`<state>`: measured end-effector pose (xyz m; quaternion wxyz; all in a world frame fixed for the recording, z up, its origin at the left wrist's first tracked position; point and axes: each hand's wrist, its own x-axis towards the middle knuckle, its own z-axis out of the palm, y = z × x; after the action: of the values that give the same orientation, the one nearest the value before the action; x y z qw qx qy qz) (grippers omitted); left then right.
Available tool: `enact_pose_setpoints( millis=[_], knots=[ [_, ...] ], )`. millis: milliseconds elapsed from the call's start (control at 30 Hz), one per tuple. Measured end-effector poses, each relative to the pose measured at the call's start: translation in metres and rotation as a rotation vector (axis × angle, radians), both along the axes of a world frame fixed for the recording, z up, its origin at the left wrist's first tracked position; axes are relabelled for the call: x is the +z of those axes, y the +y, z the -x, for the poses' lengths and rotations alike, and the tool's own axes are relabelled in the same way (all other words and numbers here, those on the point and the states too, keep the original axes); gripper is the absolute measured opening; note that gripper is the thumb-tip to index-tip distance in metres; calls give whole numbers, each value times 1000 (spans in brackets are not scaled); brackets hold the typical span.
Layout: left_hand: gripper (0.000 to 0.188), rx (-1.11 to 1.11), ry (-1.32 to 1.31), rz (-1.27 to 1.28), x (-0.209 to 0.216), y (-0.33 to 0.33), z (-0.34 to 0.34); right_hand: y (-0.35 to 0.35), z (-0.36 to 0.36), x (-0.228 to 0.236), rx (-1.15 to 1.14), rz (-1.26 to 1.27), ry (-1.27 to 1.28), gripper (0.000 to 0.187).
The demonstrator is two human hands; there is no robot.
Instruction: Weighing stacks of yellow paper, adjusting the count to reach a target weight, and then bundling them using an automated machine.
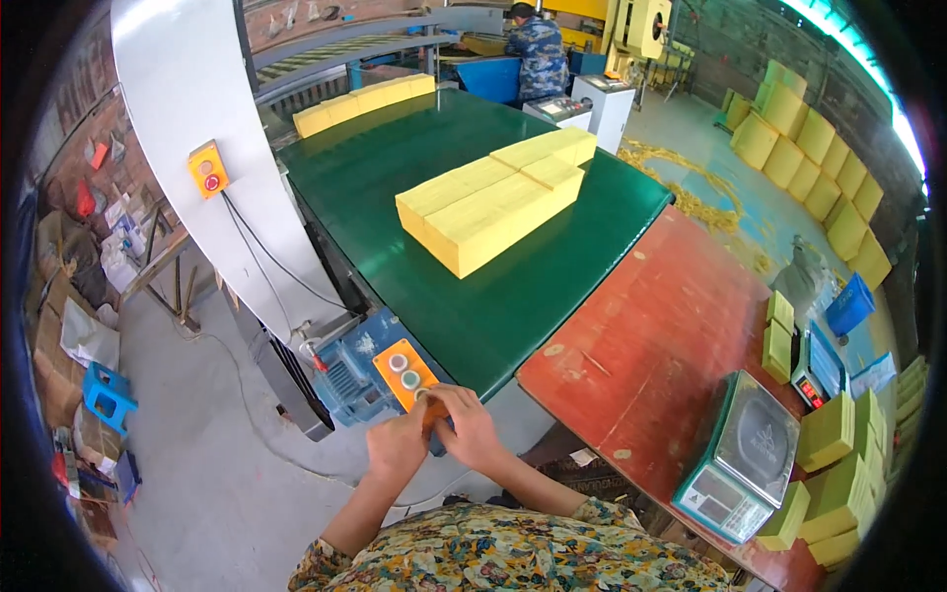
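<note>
Both of my hands are at the near end of an orange push-button box (pixel 406 373) beside the green conveyor belt (pixel 444 335). My left hand (pixel 398 444) is closed around its left side. My right hand (pixel 466 424) curls over its near right corner, fingers bent. Two round buttons, one pale and one greenish, show above my fingers; the lower part of the box is hidden by them. Farther up the belt lies a long block of yellow paper stacks (pixel 493 202), set side by side. Another row of yellow stacks (pixel 365 102) lies along the belt's far left edge.
A blue motor (pixel 357 370) sits left of the box, below a white machine column (pixel 212 109) with an orange stop-button box (pixel 207 170). At right, a reddish board table (pixel 641 326) bears a weighing scale (pixel 745 454) and yellow stacks (pixel 838 503). A person (pixel 539 54) works beyond the belt.
</note>
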<state>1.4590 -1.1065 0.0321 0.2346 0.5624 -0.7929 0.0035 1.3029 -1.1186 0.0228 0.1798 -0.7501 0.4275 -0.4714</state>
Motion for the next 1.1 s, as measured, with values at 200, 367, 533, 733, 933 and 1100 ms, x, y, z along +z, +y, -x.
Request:
enact_pose_setpoints(
  millis=[200,367,533,733,933,1100],
  knots=[
    [42,9,5,-10,2,1,-5,2,-7,4,-1,-2,-9,47],
    [41,-14,-4,-13,6,-2,-2,2,-5,5,-28,-3,-17,47],
    [44,-1,-47,4,-4,-11,-5,-6,-4,2,-72,20,-24,45],
    [48,12,-124,-30,10,-14,9,-12,0,-4,-48,65,-80,41],
    [43,21,-128,-18,4,-13,3,-9,-5,-7,-67,88,-63,41],
    [43,-1,-110,11,4,-13,4,-6,-5,-7,-98,95,-69,43]
  ],
)
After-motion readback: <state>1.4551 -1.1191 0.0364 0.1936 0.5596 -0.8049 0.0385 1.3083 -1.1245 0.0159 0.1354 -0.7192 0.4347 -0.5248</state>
